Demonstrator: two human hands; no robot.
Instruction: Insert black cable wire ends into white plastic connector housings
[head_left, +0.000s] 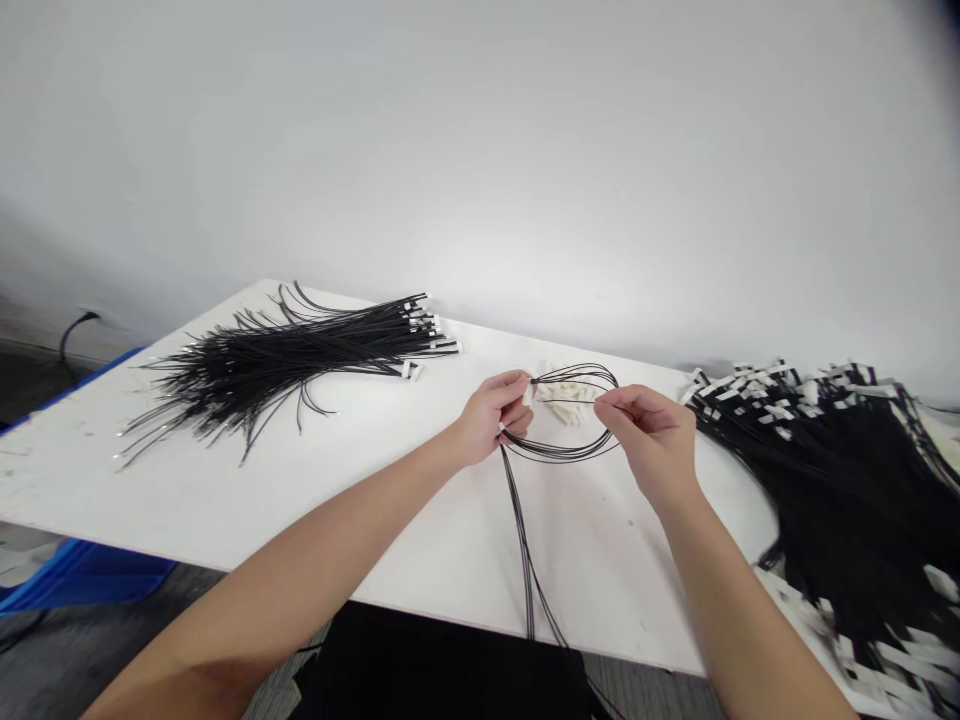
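Observation:
My left hand [499,418] is closed around a white connector [529,392] and the bundle of thin black wires [562,457] that comes from it. The wires bend to the right in a loop, pass back through the left hand and hang down over the table's front edge. At the loop's right side, my right hand [649,430] pinches a single black wire [571,402] between thumb and fingertips. Small cream-white connector pieces [568,405] lie in a pile on the table, behind the loop and partly hidden by it.
On the white table [420,500], a bundle of black wires [292,355] with white connectors lies at the left. A big heap of similar wires [847,480] covers the right side. Blue bins [97,575] stand below at the left. A pale wall [480,150] rises behind.

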